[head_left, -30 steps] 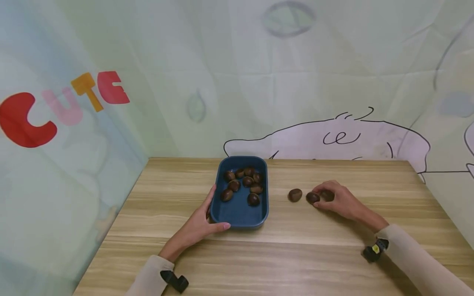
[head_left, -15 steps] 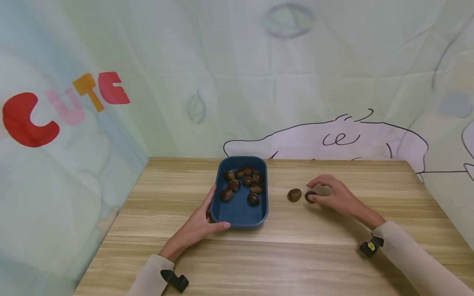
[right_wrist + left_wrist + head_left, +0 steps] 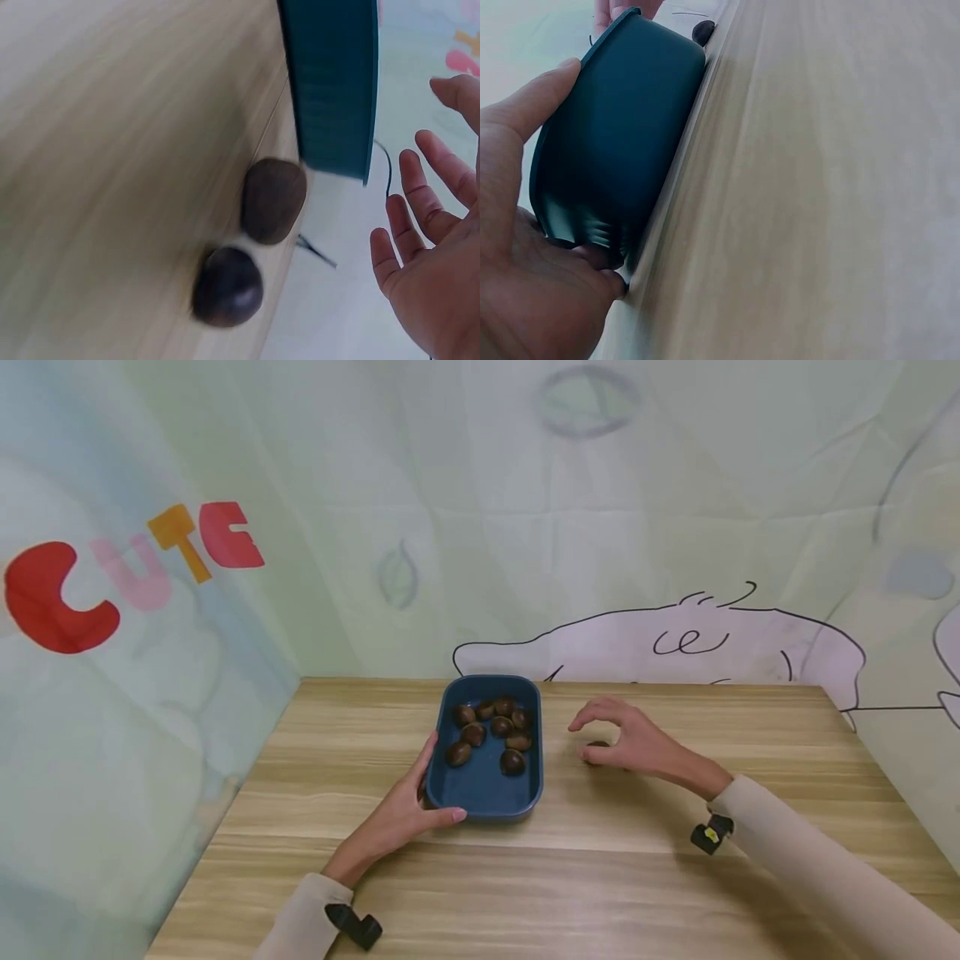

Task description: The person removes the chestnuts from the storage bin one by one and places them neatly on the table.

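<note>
My left hand [image 3: 401,822] holds the near left corner of a deep blue rectangular tray [image 3: 480,797], thumb along its front rim and fingers against its left side. In the left wrist view the tray's outer wall [image 3: 622,112] shows, with the thumb over the rim. Several brown chestnuts [image 3: 502,727] lie inside. Right of the tray, my right hand [image 3: 637,739] hovers with thumb and fingers spread apart, nothing between them. Below it sits a chestnut [image 3: 274,201] on the table, mostly covered by the thumb in the head view. Another, darker chestnut [image 3: 228,286] lies beside it.
The wooden table [image 3: 450,893] ends at a pale printed cloth [image 3: 375,527] hanging behind and at the left. A small dark camera is strapped to each wrist.
My right hand has let go of the darker chestnut, lifted off it and moved left over the other chestnut. The left hand and tray stay in place.
</note>
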Motion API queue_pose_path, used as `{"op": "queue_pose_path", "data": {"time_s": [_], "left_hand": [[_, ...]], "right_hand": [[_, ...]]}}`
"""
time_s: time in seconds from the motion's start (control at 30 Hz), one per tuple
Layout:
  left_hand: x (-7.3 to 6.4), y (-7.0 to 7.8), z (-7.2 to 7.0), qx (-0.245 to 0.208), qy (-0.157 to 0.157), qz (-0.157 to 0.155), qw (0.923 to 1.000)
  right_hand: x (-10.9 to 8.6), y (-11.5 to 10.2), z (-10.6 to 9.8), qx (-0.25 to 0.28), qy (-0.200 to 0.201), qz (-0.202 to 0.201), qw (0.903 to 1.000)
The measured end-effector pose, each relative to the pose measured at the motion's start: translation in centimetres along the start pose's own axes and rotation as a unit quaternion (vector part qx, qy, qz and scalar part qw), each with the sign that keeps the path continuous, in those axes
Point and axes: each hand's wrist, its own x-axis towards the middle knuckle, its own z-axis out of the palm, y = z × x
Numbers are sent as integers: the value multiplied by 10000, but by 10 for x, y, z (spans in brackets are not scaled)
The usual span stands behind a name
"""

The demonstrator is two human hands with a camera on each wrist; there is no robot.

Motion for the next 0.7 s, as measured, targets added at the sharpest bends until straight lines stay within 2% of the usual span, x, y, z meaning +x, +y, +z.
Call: {"op": "queue_pose_path", "data": {"time_s": [0.17,0.4,0.7], "left_hand": [[0,-1,1,1,-6,67,10000],[1,-2,2,-101,-46,152,9998],[0,-7,1,-188,-71,233,9995]], "right_hand": [[20,-7,12,-65,-245,-164,9995],[40,-17,25,-123,-440,-192,9988],[67,-25,50,-136,-642,-770,9949]]}}
